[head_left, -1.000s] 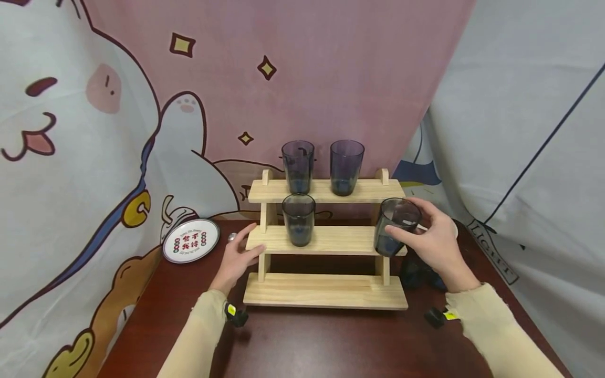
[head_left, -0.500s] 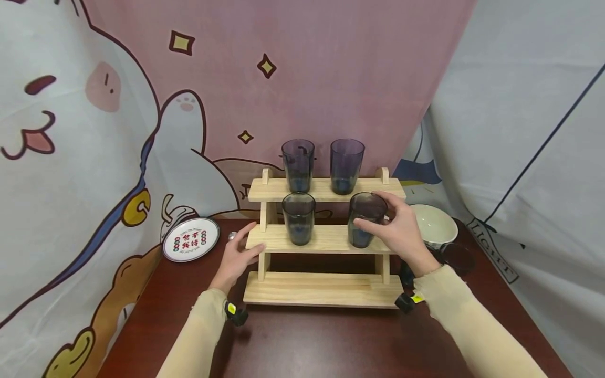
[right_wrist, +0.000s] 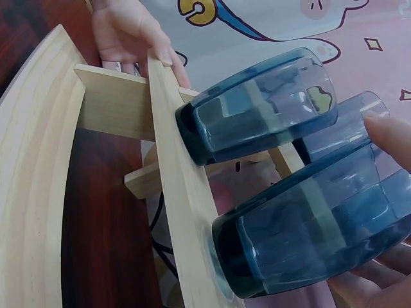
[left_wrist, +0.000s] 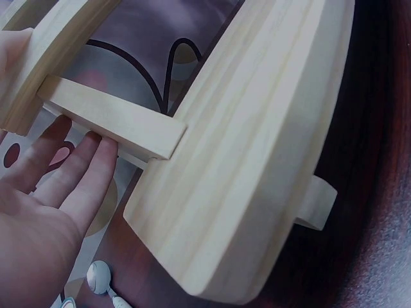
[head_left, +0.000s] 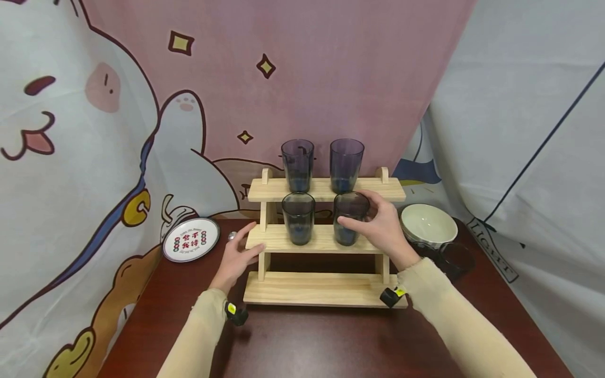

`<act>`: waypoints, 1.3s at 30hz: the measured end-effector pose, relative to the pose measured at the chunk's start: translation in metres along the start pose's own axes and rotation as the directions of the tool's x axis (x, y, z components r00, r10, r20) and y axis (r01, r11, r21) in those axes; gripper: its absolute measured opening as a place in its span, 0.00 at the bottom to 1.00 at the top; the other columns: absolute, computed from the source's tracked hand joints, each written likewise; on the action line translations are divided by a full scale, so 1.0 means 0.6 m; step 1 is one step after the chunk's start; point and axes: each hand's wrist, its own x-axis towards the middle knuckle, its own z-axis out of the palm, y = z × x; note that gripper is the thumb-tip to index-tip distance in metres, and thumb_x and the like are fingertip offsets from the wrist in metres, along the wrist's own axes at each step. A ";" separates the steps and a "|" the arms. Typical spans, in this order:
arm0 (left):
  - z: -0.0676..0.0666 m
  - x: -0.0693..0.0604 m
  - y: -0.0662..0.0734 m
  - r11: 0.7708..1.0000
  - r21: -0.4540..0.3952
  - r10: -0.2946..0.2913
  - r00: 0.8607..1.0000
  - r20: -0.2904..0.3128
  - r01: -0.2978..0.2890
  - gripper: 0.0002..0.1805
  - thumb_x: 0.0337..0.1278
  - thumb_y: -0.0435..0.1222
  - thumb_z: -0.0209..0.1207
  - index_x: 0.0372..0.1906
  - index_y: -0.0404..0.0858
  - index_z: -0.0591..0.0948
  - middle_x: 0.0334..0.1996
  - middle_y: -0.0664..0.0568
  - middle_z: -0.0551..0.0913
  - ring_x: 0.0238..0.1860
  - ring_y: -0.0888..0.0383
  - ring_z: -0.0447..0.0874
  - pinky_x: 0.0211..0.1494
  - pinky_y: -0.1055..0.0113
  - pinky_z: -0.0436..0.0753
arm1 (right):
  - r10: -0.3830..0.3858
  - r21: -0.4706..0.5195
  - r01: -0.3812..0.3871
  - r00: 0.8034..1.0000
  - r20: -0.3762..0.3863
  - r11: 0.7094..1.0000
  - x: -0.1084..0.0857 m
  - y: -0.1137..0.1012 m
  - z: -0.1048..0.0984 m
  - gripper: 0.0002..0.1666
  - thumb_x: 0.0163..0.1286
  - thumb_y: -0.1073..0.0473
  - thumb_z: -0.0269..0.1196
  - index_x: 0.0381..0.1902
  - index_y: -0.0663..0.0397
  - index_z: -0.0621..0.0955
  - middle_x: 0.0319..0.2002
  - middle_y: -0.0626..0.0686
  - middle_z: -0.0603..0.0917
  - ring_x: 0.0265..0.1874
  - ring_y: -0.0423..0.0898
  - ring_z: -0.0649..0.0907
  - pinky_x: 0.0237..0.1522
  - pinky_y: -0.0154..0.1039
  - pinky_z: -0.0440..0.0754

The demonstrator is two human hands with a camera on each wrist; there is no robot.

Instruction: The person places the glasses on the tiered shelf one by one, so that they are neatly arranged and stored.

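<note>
A three-tier wooden rack [head_left: 326, 291] stands on the table. My left hand [head_left: 238, 258] holds the left end of its middle tier; in the left wrist view the thumb is on the board and the fingers are against the upright. My right hand [head_left: 381, 226] grips a dark tinted drinking glass [head_left: 345, 231] between thumb and fingers. That glass is upright, its base at the middle tier. Left of it, a matching glass [head_left: 299, 220] stands a small gap away. Two purple-tinted glasses, one on the left [head_left: 298, 165] and one on the right [head_left: 346, 165], stand on the top tier.
Right of the rack are a pale bowl [head_left: 429, 224] and dark glassware [head_left: 456, 260], partly hidden by the right arm. An oval white plate [head_left: 191, 240] leans at the left against the printed backdrop. A spoon [left_wrist: 99, 278] lies near the left hand.
My right hand has carried the glass leftward along the middle tier, from its right end to beside the other glass. The bowl has come into fuller view. My left hand stays put.
</note>
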 end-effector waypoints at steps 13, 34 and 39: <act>0.000 0.000 0.001 1.000 -0.002 -0.002 1.000 0.001 0.002 0.37 0.66 0.37 0.72 0.76 0.61 0.72 0.65 0.37 0.77 0.56 0.46 0.86 0.58 0.49 0.87 | 0.000 -0.006 0.000 1.000 0.019 1.000 0.003 0.001 0.013 0.53 0.57 0.40 0.81 0.75 0.50 0.73 0.64 0.55 0.80 0.58 0.54 0.85 0.63 0.60 0.82; -0.001 0.000 0.001 1.000 -0.002 -0.008 1.000 0.001 0.008 0.38 0.65 0.38 0.72 0.77 0.61 0.72 0.66 0.39 0.77 0.56 0.47 0.86 0.60 0.44 0.86 | -0.069 -0.043 0.069 0.998 -0.006 0.997 0.001 0.004 0.024 0.48 0.61 0.46 0.80 0.74 0.52 0.72 0.57 0.56 0.84 0.44 0.48 0.85 0.43 0.33 0.82; 0.001 -0.003 0.009 1.000 -0.004 -0.019 1.000 0.005 0.019 0.39 0.66 0.36 0.71 0.78 0.59 0.70 0.67 0.37 0.77 0.57 0.46 0.85 0.61 0.43 0.85 | -0.067 -0.058 0.066 0.998 -0.009 0.996 -0.001 0.001 0.025 0.49 0.61 0.46 0.80 0.75 0.53 0.72 0.56 0.56 0.84 0.44 0.49 0.86 0.42 0.36 0.83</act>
